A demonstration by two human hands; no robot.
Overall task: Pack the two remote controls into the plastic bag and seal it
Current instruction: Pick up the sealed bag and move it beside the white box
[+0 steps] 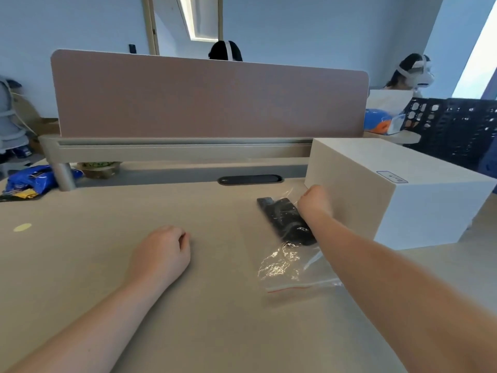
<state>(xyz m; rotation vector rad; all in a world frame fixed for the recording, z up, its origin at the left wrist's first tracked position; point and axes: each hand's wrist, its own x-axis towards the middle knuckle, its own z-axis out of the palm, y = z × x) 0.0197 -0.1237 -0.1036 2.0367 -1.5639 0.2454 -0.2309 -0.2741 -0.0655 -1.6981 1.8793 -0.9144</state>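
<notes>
Just beside the white box (390, 189), the two black remotes (285, 220) lie inside the clear plastic bag (282, 265) on the desk (107, 238). Against the box, the right hand (313, 201) is curled shut on the bag's far end. Well away from the box, the left hand (161, 251) rests in a loose, empty fist.

The left hand (161, 251) is rested knuckles-up on the desk (107, 265), fingers curled loosely into a fist, its bare forearm stretched back toward the near edge. The right hand (313, 201) is reached farther across the desk, well apart from the left, fingers curled under and hidden, forearm extended straight.
</notes>
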